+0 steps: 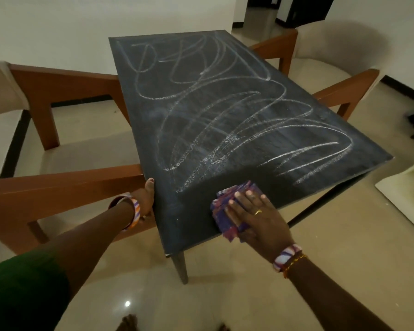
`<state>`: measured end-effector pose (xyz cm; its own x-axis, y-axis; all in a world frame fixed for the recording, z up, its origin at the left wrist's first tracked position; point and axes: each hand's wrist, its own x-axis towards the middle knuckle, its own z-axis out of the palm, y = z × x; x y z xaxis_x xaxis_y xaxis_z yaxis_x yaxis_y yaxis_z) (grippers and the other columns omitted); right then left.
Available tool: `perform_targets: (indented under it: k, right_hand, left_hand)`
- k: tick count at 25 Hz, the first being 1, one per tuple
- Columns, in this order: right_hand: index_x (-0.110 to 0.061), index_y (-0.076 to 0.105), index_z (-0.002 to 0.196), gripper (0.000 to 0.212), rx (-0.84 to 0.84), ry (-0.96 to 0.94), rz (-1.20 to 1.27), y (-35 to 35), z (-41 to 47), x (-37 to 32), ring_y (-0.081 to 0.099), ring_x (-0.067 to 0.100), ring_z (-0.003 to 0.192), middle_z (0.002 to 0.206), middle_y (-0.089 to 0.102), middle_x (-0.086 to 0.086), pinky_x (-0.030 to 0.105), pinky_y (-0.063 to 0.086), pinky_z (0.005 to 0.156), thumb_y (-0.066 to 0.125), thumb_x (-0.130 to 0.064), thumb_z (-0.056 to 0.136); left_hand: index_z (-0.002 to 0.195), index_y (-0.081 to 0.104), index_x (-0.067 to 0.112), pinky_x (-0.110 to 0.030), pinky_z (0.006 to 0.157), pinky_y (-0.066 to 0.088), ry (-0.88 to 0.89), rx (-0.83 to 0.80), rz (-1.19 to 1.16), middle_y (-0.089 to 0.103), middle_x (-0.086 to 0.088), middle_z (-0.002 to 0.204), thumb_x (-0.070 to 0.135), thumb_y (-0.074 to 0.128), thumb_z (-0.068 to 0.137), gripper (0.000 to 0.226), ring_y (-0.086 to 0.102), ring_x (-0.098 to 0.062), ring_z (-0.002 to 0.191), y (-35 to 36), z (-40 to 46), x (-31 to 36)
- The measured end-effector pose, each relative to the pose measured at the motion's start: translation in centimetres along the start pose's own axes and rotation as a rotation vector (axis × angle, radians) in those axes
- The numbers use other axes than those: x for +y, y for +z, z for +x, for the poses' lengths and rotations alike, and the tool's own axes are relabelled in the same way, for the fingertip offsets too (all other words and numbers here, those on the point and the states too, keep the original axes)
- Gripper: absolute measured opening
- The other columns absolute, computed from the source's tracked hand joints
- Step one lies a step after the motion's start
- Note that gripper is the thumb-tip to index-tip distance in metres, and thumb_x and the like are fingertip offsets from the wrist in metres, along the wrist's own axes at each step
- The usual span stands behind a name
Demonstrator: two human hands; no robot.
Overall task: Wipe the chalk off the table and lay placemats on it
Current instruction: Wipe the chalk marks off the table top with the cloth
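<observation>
- Chalk scribbles (225, 111) cover most of the dark table (189, 218), running in loops and long slanting strokes from the far end almost to the near edge.
- Near strip of the tabletop, around the cloth, looks darker and mostly free of marks.
- Right hand (253, 216) lies flat on a folded purple-patterned cloth (221, 206), fingers straight and spread, pressing it onto the near right part of the tabletop; the cloth's near corner hangs just past the table edge.
- Closest chalk strokes lie just beyond the cloth, to its far left and far right.
- Left hand (147, 199) grips the table's left edge near the near corner, thumb on top of the surface; the fingers go under the edge and are hidden.
- Both wrists wear patterned bands; a ring shows on the right hand.
- Wooden-framed chair (58, 187) with pale cushions stands just beside the table on the left, its armrest close to the left hand.
- Second chair (332, 63) of the same kind stands at the far right, its armrests reaching the table's right edge.
- Pale flat sheet (404, 199) lies on the floor at the right, well apart from the table; what it is cannot be told.
</observation>
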<state>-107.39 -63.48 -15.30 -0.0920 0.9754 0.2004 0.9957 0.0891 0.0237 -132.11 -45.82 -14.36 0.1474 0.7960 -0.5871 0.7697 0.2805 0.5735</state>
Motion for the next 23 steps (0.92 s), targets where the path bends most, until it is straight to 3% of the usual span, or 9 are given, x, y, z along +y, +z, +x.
perform_targets:
  k: [3,5,7,8,10,12,16,20,23]
  right_hand:
    - [-0.025,0.04,0.133,0.06,0.017,-0.008,0.042,0.7,0.6,-6.7,0.035,0.021,0.128,0.133,0.056,0.002,0.037,0.02,0.111,0.038,-0.053,0.08]
    - [-0.027,0.037,0.136,0.061,-0.027,0.013,0.016,0.5,0.9,-9.2,0.034,0.021,0.132,0.136,0.054,0.0,0.037,0.021,0.111,0.037,-0.055,0.082]
    - [-0.028,0.03,0.141,0.063,-0.101,0.012,-0.018,-0.3,1.0,-11.2,0.036,0.021,0.134,0.139,0.05,-0.002,0.039,0.032,0.109,0.028,-0.062,0.088]
    - [-0.027,0.026,0.143,0.064,-0.118,0.022,-0.031,-0.5,1.2,-12.1,0.036,0.021,0.133,0.141,0.048,-0.002,0.041,0.035,0.105,0.019,-0.064,0.091]
    - [-0.025,0.029,0.143,0.068,-0.132,0.109,-0.049,-0.6,2.0,-14.8,0.037,0.025,0.131,0.142,0.046,0.0,0.044,0.033,0.103,0.011,-0.066,0.092]
    - [-0.023,0.036,0.139,0.065,-0.178,0.264,-0.088,-0.5,3.1,-17.9,0.044,0.028,0.129,0.139,0.05,0.003,0.045,0.031,0.101,0.019,-0.065,0.092]
    - [-0.014,0.044,0.137,0.077,-0.173,0.612,-0.053,0.9,8.8,-21.0,0.049,0.036,0.126,0.139,0.05,0.012,0.05,0.032,0.101,0.078,-0.03,0.069]
    - [-0.022,0.002,0.151,0.066,-0.197,0.631,0.063,2.0,17.0,-21.0,0.001,0.03,0.146,0.159,0.0,0.006,0.045,-0.002,0.115,0.041,-0.02,0.097]
    - [-0.022,0.0,0.151,0.064,-0.215,0.595,0.068,2.0,17.8,-20.7,-0.003,0.027,0.146,0.159,-0.003,0.004,0.044,-0.003,0.116,0.036,-0.016,0.098]
  left_hand:
    - [0.067,0.051,0.013,-0.038,0.087,0.05,0.167,-0.014,0.248,0.058,-0.013,0.074,0.052,0.009,0.096,0.064,0.061,-0.03,0.08,-1.2,0.6,-0.3]
    - [0.091,0.061,0.011,-0.031,0.088,0.046,0.399,-0.035,0.684,0.062,-0.015,0.088,0.044,0.012,0.099,0.061,0.061,-0.028,0.084,-2.6,1.1,-0.7]
    - [0.128,0.051,0.017,-0.028,0.081,0.047,0.657,0.067,1.05,0.064,-0.011,0.104,0.042,0.018,0.1,0.05,0.062,-0.025,0.092,-3.9,1.0,-0.5]
    - [0.125,0.053,0.019,-0.028,0.079,0.048,0.748,0.137,1.091,0.064,-0.008,0.106,0.044,0.02,0.099,0.049,0.062,-0.023,0.093,-4.5,1.2,-0.5]
    - [0.114,0.059,0.017,-0.031,0.082,0.045,0.826,0.258,0.998,0.062,-0.006,0.11,0.044,0.025,0.099,0.046,0.059,-0.023,0.098,-7.0,2.1,-0.9]
    - [0.125,0.051,0.015,-0.035,0.093,0.041,0.827,0.273,0.883,0.055,-0.009,0.124,0.042,0.032,0.097,0.043,0.052,-0.025,0.111,-9.3,3.9,-1.3]
    - [0.148,0.017,0.015,-0.043,0.106,0.038,0.559,-0.091,0.757,0.039,-0.014,0.144,0.049,0.035,0.095,0.065,0.044,-0.032,0.128,-11.2,6.7,-1.5]
    - [0.147,-0.016,0.019,-0.044,0.098,0.046,0.673,-0.063,0.808,0.052,-0.015,0.132,0.042,0.035,0.098,0.074,0.058,-0.03,0.11,-10.2,7.6,-1.8]
    - [0.145,-0.022,0.023,-0.044,0.095,0.047,0.715,-0.084,0.832,0.054,-0.016,0.128,0.044,0.032,0.098,0.074,0.06,-0.03,0.105,-10.4,7.5,-1.7]
